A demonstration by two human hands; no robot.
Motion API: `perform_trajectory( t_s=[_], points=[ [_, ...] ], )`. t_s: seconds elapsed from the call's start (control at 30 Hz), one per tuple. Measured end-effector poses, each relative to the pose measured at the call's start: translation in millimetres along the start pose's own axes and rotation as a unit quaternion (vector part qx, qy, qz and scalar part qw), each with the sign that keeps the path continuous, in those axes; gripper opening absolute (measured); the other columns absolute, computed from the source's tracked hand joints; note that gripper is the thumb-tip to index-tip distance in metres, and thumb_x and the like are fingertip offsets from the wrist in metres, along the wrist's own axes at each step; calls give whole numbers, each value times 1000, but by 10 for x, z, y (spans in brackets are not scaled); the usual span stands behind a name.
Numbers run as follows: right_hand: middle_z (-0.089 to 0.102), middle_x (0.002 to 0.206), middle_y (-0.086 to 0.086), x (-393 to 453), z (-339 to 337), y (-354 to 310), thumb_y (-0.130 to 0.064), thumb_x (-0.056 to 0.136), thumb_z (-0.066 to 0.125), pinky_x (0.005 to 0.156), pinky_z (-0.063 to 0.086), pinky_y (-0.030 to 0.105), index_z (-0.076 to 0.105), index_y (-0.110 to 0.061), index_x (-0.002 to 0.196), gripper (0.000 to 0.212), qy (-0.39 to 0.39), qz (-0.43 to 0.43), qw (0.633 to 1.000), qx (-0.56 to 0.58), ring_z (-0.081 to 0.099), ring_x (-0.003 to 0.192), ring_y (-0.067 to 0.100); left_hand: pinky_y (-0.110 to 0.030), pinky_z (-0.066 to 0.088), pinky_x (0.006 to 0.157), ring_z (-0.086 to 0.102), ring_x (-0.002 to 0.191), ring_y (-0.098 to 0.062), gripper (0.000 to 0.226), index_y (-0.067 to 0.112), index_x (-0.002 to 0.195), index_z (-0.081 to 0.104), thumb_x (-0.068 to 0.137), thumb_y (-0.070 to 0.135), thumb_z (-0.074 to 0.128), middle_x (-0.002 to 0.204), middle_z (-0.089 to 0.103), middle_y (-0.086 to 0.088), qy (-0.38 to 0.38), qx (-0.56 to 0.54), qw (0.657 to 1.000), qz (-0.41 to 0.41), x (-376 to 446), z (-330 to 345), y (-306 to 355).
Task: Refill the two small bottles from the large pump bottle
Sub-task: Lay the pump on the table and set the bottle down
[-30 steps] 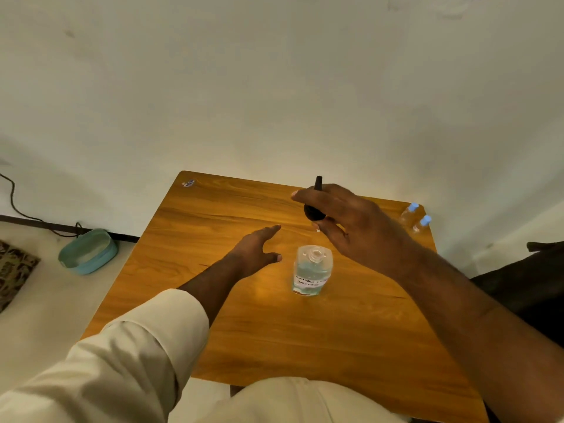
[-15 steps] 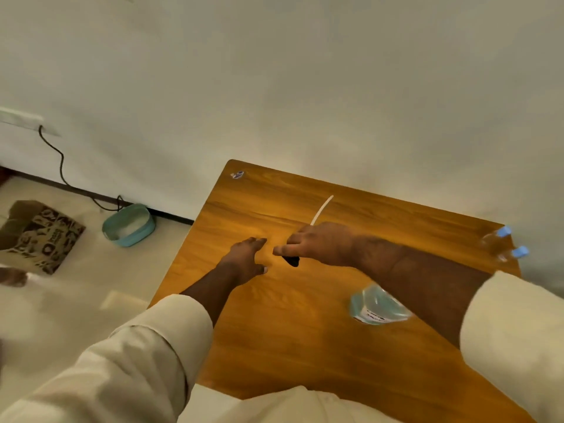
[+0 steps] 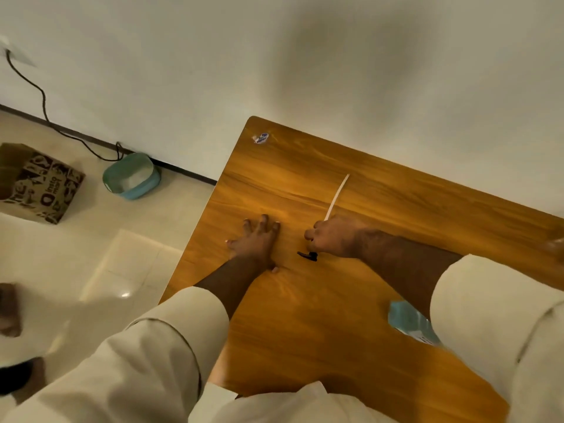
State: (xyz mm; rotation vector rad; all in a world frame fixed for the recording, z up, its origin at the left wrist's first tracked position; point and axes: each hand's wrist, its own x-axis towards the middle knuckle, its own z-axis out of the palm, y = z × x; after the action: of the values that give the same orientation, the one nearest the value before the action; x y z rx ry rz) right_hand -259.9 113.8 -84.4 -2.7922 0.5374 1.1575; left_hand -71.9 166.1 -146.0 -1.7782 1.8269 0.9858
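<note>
My right hand (image 3: 337,238) is closed around the black pump head (image 3: 309,255), low over the wooden table (image 3: 305,325); its white dip tube (image 3: 337,196) sticks out beyond my knuckles toward the wall. My left hand (image 3: 256,244) lies flat on the table, fingers spread, just left of the pump head. The large clear bottle (image 3: 410,323) with bluish liquid stands uncapped behind my right sleeve, mostly hidden. The two small bottles are out of frame at the right edge.
A small sticker (image 3: 260,138) sits at the table's far left corner. On the floor to the left are a teal tub (image 3: 131,175), a printed cardboard box (image 3: 36,186) and a black cable (image 3: 45,114) along the wall.
My right hand has carried the pump head left and down to the table near my left hand. My left hand has flattened onto the wood. The view has swung left, dropping the small bottles out of frame.
</note>
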Motion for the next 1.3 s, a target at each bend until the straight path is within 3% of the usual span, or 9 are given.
perform_trajectory(
  t_s=[0.07, 0.3, 0.5, 0.6, 0.7, 0.8, 0.87, 1.03, 1.3],
  points=[
    [49, 125, 3, 76, 9, -12, -6, 86, 61, 74, 54, 40, 56, -21, 120, 37, -3, -12, 1000, 1, 52, 106, 25, -80, 22, 101, -9, 148, -41, 116, 37, 153, 0, 72, 36, 83, 162, -13, 4, 2, -14, 1000, -6, 15, 30, 29],
    [49, 123, 3, 208, 116, -77, -7, 84, 65, 69, 51, 37, 57, -20, 116, 36, -6, -19, 1000, 8, 49, 107, 25, -81, 19, 102, -11, 147, -43, 114, 36, 153, 1, 74, 31, 83, 162, -13, 2, 2, -31, 1000, 0, 22, 14, 31],
    [34, 139, 2, 74, 81, -76, -7, 80, 67, 64, 48, 37, 39, -31, 134, 65, 6, 3, 999, 37, 39, 120, 27, -81, 20, 101, -9, 147, -44, 112, 34, 154, 5, 74, 29, 83, 162, -11, -1, 2, -24, 1000, 1, -33, -51, 57],
    [39, 137, 2, -186, -27, -1, -6, 85, 61, 73, 51, 38, 46, -28, 131, 53, 17, 39, 999, 31, 40, 120, 26, -78, 24, 103, -8, 147, -45, 111, 31, 155, 4, 76, 31, 82, 162, -13, -3, -7, -4, 1000, -7, -89, -115, 131],
    [42, 138, 4, -516, -108, 124, -4, 89, 56, 79, 49, 38, 44, -25, 135, 52, 21, 85, 996, 32, 39, 125, 26, -63, 36, 107, 14, 145, -45, 87, 21, 152, 18, 85, 29, 73, 162, 0, -10, 3, 15, 1000, -13, -99, -181, 234],
    [39, 143, 4, -915, -166, 259, -2, 88, 56, 87, 49, 40, 41, -26, 138, 57, 21, 147, 987, 59, 39, 127, 26, -45, 46, 104, 45, 129, -37, 58, 12, 139, 41, 91, 35, 63, 149, 37, -15, 39, -14, 999, -35, -112, -309, 401],
    [40, 143, 4, -1219, -153, 338, -3, 88, 56, 89, 49, 40, 42, -27, 138, 57, 29, 186, 980, 70, 41, 126, 26, -42, 47, 101, 47, 127, -35, 57, 13, 139, 43, 91, 37, 62, 143, 45, -13, 74, -32, 996, -41, -140, -399, 576],
    [43, 140, 4, -1969, 95, 462, -5, 89, 56, 90, 50, 42, 45, -25, 136, 52, 69, 256, 959, 104, 41, 126, 26, -42, 51, 96, 49, 125, -35, 69, 18, 146, 37, 88, 39, 67, 144, 45, -12, 130, -39, 991, 5, -268, -603, 1221],
    [37, 146, 3, -3092, 857, 459, -12, 91, 55, 93, 48, 41, 43, -26, 138, 51, 70, 336, 924, 167, 38, 128, 23, -42, 35, 114, 34, 143, -33, 81, 14, 152, 29, 87, 40, 70, 157, 33, -12, 124, -48, 984, 116, -573, -664, 2660]
  ],
)
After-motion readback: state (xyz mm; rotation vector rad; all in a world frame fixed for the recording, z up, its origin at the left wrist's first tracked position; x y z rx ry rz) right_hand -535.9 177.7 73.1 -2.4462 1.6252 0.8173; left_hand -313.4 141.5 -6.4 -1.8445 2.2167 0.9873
